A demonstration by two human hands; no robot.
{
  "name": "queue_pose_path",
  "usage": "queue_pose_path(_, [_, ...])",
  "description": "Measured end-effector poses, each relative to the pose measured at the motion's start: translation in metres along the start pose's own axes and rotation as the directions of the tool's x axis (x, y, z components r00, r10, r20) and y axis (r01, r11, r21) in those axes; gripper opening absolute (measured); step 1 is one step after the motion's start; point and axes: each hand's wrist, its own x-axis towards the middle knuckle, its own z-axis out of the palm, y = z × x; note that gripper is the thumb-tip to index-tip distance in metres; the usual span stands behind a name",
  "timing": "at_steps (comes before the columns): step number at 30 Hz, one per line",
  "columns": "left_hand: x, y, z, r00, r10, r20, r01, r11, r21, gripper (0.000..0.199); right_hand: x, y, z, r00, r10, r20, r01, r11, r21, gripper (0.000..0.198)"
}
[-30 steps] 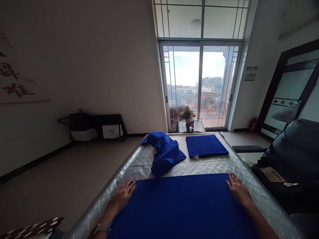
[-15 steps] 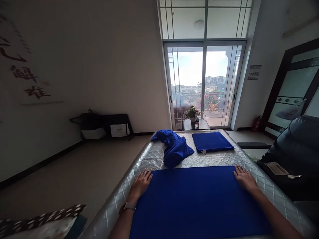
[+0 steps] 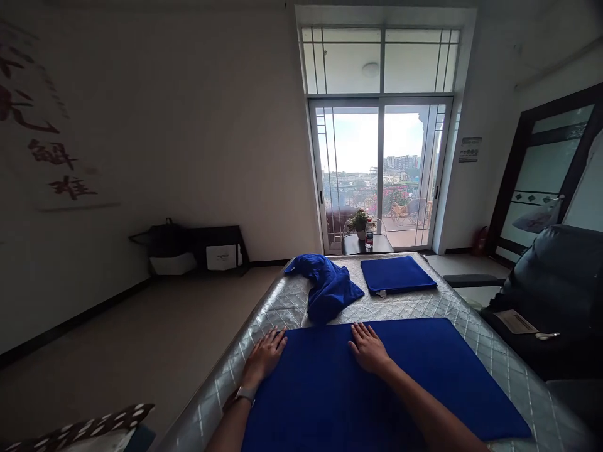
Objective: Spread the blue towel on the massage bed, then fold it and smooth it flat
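Note:
A large blue cloth (image 3: pixel 325 389) lies flat and smooth over the near part of the silvery quilted mattress (image 3: pixel 282 301). At its far left corner rests my left hand (image 3: pixel 266 355), fingers stretched out flat and a watch band on the wrist. My right hand (image 3: pixel 368 348) lies palm down near the middle of the cloth's far edge, its fingers extended. Just beyond the hands is a crumpled blue cloth (image 3: pixel 327 289). To the right of that sits a neatly folded blue cloth (image 3: pixel 398 274) with a small white tag showing.
A dark armchair (image 3: pixel 558 295) stands at the right with a card (image 3: pixel 517 321) on it. Past the mattress, a small table (image 3: pixel 348 245) holds a potted plant (image 3: pixel 360 221) and a bottle (image 3: pixel 369 233). A spotted cushion (image 3: pixel 80 433) is at lower left. Bags (image 3: pixel 223 256) sit along the wall.
My right hand has slid left along the cloth, from its far right corner to near the middle of the far edge. My left hand stays at the left corner. The view has tilted slightly up.

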Motion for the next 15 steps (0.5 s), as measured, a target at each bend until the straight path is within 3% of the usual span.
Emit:
queue_pose_path(3, [0.000, 0.000, 0.000, 0.999, 0.036, -0.005, -0.036, 0.999, 0.016, 0.052, -0.014, 0.043, -0.010, 0.998, 0.070, 0.000, -0.070, 0.997, -0.016, 0.070])
queue_pose_path(7, [-0.001, 0.004, -0.002, 0.999, -0.029, 0.039, 0.027, 0.999, 0.040, 0.055, -0.051, 0.137, -0.038, 0.968, 0.250, -0.035, -0.252, 0.965, -0.067, 0.071])
queue_pose_path(10, [-0.003, 0.002, -0.002, 0.991, 0.026, 0.133, -0.044, 0.990, 0.137, 0.052, -0.080, 0.204, -0.056, 0.917, 0.391, -0.084, -0.398, 0.911, -0.105, 0.071])
queue_pose_path(13, [-0.001, -0.004, -0.002, 0.979, 0.083, 0.185, -0.118, 0.975, 0.190, 0.054, -0.095, 0.246, -0.058, 0.880, 0.454, -0.136, -0.470, 0.874, -0.121, 0.071])
queue_pose_path(15, [0.003, 0.000, -0.004, 0.993, 0.070, 0.100, -0.086, 0.983, 0.165, 0.048, -0.096, 0.259, -0.051, 0.871, 0.464, -0.162, -0.484, 0.866, -0.122, 0.070])
